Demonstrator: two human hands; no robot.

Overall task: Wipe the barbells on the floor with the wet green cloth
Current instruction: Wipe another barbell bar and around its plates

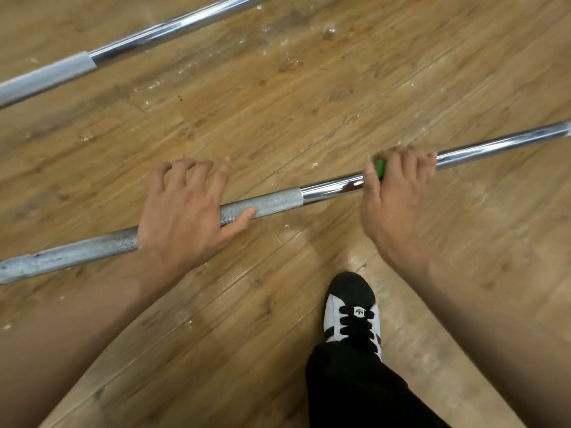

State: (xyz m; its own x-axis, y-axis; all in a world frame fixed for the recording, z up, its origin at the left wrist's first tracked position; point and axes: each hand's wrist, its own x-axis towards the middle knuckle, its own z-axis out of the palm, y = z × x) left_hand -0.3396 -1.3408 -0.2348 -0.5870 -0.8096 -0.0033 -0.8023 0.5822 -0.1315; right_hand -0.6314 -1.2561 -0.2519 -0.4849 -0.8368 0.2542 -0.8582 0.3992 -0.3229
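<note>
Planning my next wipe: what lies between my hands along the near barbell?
Head view: only bar, knurled grey section beside the left hand, then bare chrome up to the right hand holding the green cloth.

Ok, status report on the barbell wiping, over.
Left hand braces near barbell, thumb hooked along it. Right hand grips green cloth on its chrome section. Far barbell untouched. Nothing in the way; shoe stands clear.

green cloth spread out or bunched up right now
Bunched up: only a small sliver of the green cloth shows inside the right hand, which grips it round the near barbell.
</note>
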